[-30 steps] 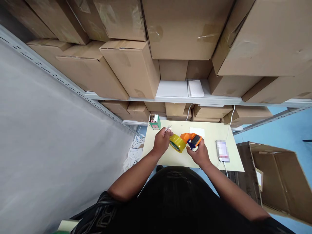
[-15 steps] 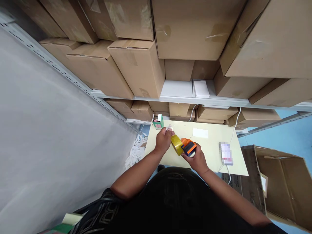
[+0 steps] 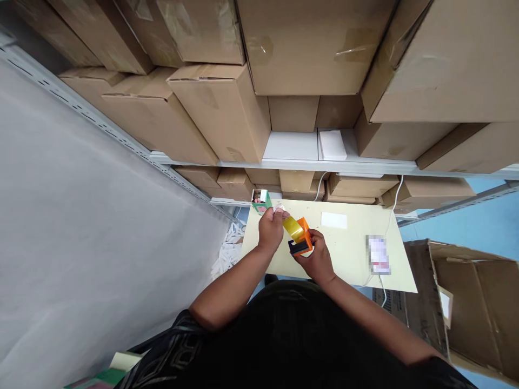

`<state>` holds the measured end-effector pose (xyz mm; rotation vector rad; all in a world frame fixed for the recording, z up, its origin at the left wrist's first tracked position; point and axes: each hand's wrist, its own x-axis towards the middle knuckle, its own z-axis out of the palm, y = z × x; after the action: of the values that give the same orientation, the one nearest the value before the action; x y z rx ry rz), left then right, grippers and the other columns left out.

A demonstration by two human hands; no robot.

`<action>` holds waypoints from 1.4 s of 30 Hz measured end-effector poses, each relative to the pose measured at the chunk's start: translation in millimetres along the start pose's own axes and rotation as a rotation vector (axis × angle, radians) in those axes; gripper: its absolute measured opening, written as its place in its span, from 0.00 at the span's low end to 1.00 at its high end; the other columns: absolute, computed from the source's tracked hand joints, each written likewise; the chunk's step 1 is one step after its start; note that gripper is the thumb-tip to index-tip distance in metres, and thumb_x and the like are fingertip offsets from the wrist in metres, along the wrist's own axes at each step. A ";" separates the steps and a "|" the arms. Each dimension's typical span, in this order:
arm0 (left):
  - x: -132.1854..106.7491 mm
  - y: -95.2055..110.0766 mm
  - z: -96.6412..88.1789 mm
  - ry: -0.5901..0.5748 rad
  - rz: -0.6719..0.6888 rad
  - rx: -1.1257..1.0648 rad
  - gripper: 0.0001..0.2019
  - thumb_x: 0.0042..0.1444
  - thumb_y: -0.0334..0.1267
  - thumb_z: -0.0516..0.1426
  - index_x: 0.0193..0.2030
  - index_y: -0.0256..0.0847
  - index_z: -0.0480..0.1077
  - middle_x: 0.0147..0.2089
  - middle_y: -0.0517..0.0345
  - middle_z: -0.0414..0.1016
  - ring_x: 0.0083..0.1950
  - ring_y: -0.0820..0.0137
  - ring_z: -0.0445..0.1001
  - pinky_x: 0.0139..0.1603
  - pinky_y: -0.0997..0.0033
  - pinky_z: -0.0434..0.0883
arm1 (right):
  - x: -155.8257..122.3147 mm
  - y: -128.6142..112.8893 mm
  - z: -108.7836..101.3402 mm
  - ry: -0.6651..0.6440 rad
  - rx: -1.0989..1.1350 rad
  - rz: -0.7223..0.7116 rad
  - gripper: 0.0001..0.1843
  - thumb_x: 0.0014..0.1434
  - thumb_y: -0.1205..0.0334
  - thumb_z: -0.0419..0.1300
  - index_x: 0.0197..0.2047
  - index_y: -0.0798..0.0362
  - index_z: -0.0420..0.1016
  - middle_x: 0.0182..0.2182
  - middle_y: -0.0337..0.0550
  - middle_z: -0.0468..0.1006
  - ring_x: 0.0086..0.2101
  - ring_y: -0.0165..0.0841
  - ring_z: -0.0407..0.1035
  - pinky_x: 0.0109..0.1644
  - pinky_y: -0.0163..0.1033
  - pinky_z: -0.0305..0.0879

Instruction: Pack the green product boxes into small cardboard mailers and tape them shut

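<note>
Above the near-left part of the table, my left hand (image 3: pixel 271 227) is closed, its thumb and fingers pinched at the upper left end of the yellow packing tape (image 3: pixel 292 229). Something whitish and crumpled (image 3: pixel 279 207) shows at those fingertips; its kind is unclear. My right hand (image 3: pixel 319 256) is wrapped round an orange tape dispenser (image 3: pixel 307 237) with a dark front part, tilted toward me. The tape's lower right end meets the dispenser's orange frame; whether the roll is seated inside it I cannot tell. A small green and white box (image 3: pixel 261 201) stands just beyond my left hand.
A white card (image 3: pixel 333 220) and a blurred-out item with a cable (image 3: pixel 378 255) lie on the pale yellow table (image 3: pixel 348 254). Shelves of cardboard boxes (image 3: pixel 227 108) rise behind it. An open carton (image 3: pixel 470 302) stands at right, white scraps (image 3: pixel 227 251) lie on the floor at left.
The dispenser has turned in my right hand, its dark part now facing down and left, and has moved left to the tape. My left hand has barely shifted and still grips.
</note>
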<state>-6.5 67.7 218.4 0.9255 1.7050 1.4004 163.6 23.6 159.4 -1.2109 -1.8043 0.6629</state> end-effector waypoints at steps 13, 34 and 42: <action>-20.5 23.9 6.4 -0.028 -0.069 -0.251 0.17 0.66 0.55 0.52 0.41 0.42 0.67 0.42 0.52 0.82 0.48 0.64 0.82 0.55 0.60 0.77 | 27.6 3.0 -34.9 0.079 -0.059 -0.148 0.32 0.54 0.50 0.70 0.56 0.46 0.60 0.53 0.56 0.75 0.55 0.51 0.72 0.57 0.65 0.72; -24.9 59.6 5.8 -0.146 -0.117 -0.332 0.22 0.64 0.61 0.55 0.41 0.41 0.68 0.41 0.51 0.81 0.46 0.62 0.83 0.55 0.56 0.78 | 36.0 -25.1 -69.0 0.063 -0.035 -0.174 0.22 0.50 0.56 0.69 0.45 0.44 0.64 0.41 0.48 0.76 0.41 0.47 0.74 0.45 0.57 0.75; -33.1 63.9 -1.1 -0.190 -0.025 -0.234 0.18 0.65 0.56 0.57 0.39 0.41 0.73 0.41 0.51 0.83 0.46 0.61 0.82 0.55 0.57 0.77 | 38.1 -28.4 -67.8 -0.122 -0.068 0.001 0.25 0.49 0.49 0.70 0.45 0.46 0.65 0.40 0.45 0.74 0.38 0.43 0.75 0.41 0.48 0.75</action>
<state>13.2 47.6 284.7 0.8727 1.3749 1.4130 201.9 45.8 229.4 -1.2400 -1.9410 0.6939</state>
